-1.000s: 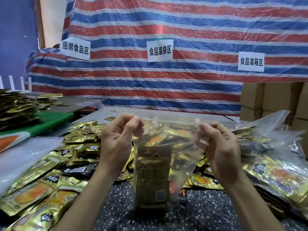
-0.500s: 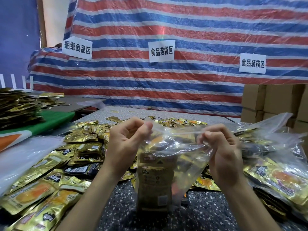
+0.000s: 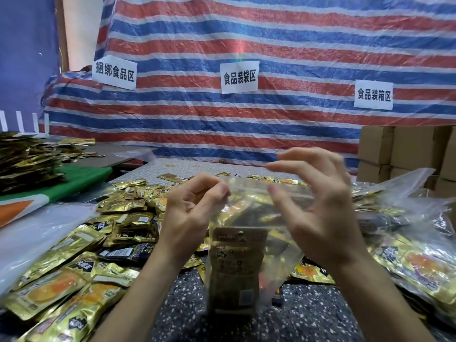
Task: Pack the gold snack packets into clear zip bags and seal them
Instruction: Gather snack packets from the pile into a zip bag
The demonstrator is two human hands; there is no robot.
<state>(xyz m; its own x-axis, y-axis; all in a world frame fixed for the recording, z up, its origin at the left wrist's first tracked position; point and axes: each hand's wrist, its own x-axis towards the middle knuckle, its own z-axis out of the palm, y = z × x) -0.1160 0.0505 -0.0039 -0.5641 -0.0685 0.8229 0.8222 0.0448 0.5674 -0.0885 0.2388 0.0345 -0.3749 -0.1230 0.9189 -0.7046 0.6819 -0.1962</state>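
While the zip bag stands upright on the speckled table with a gold snack packet showing inside, sealing looks like the job in hand. See the left hand: thumb and forefinger clamped on the bag's top left corner, wrist low. Now the right hand hovers over the zip strip, fingers spread and curved, gripping nothing. Its thumb is at the plastic, but blur hides whether it touches. Best play: keep that corner taut, pinch the strip, run rightwards and press the air out. Either side, loose packets lie heaped.
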